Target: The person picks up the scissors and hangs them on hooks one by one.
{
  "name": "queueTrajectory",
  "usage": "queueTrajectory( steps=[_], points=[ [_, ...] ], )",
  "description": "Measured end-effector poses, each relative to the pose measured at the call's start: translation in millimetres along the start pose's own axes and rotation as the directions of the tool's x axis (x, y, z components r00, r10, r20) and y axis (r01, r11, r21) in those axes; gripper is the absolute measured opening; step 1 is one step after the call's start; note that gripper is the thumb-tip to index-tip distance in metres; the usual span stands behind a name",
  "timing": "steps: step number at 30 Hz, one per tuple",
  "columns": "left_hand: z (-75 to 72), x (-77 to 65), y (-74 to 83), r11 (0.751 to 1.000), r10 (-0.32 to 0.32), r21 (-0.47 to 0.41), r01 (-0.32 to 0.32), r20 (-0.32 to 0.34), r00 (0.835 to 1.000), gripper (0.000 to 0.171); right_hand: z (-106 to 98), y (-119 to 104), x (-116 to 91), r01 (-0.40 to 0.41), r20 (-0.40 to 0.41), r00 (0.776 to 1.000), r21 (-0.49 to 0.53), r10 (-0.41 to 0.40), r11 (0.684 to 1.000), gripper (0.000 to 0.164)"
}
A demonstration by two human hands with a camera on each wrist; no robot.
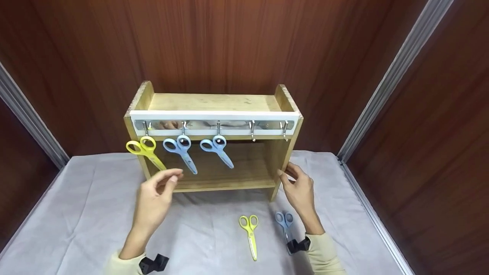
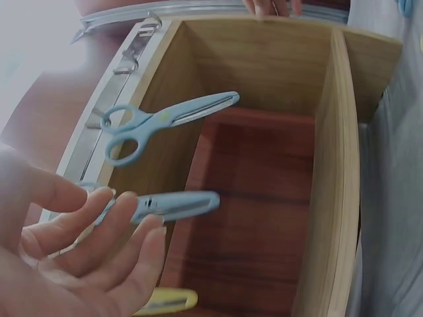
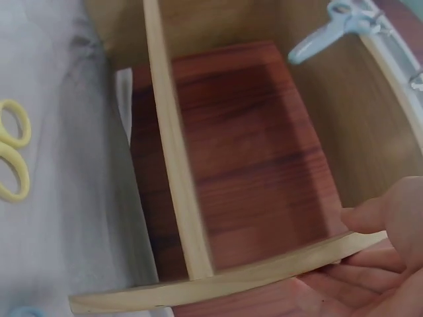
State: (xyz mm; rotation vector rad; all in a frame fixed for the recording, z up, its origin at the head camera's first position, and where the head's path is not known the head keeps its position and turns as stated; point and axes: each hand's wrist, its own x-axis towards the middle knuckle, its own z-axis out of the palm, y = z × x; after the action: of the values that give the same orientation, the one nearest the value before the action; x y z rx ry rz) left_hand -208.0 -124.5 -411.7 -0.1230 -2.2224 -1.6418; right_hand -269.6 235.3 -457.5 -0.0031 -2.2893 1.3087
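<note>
A small wooden shelf [image 1: 214, 102] has a white hook rail [image 1: 237, 113] along its upper front. Yellow scissors [image 1: 149, 152] hang by a finger loop from the leftmost hook, and two light blue pairs, left [image 1: 183, 150] and right [image 1: 219, 148], hang from the following hooks. My left hand [image 1: 153, 198] hovers just below the yellow scissors, fingers loosely bent with nothing between them. At the shelf's right side panel [image 1: 289, 151], my right hand [image 1: 301, 190] grips the front edge, thumb inside and fingers outside, as the right wrist view shows.
On the grey cloth [image 1: 206, 221] in front of the shelf lie another yellow pair of scissors [image 1: 249, 231] and a blue pair [image 1: 285, 226], the latter partly covered by the right wrist's black mount [image 1: 298, 245]. Two hooks on the right [image 1: 252, 130] carry nothing. Brown panels [image 1: 229, 46] stand around.
</note>
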Motion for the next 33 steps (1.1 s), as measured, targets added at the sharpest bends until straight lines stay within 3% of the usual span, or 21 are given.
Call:
queueTrajectory(
  steps=[7, 11, 19, 26, 33],
  points=[
    [-18.3, 0.5, -4.5, 0.999, -0.026, 0.026, 0.029, -0.126, 0.992, 0.022, -6.8, -3.5, -11.7, -0.028, 0.012, 0.999, -0.126, 0.030, 0.992, 0.029],
    [-24.5, 3.1, -10.6, 0.998, -0.035, 0.052, 0.046, -0.188, 0.982, 0.023, -3.9, 0.0, -21.3, -0.057, 0.043, 0.997, -0.144, 0.064, 0.988, 0.026],
    [-27.9, 5.6, -27.0, 0.992, -0.028, 0.116, 0.055, -0.224, 0.974, 0.036, 4.4, 7.6, -50.3, -0.019, 0.115, 0.992, -0.202, 0.043, 0.979, 0.042],
    [-30.3, 11.7, -37.6, 0.993, 0.030, 0.119, 0.011, -0.337, 0.941, 0.034, 17.9, 13.0, -71.1, 0.035, 0.173, 0.985, -0.231, 0.006, 0.972, 0.060],
    [-28.8, 18.7, -46.0, 0.990, 0.070, 0.141, -0.013, -0.406, 0.911, 0.037, 29.8, 20.2, -90.6, 0.001, 0.313, 0.947, -0.217, 0.068, 0.976, 0.076]
  ],
)
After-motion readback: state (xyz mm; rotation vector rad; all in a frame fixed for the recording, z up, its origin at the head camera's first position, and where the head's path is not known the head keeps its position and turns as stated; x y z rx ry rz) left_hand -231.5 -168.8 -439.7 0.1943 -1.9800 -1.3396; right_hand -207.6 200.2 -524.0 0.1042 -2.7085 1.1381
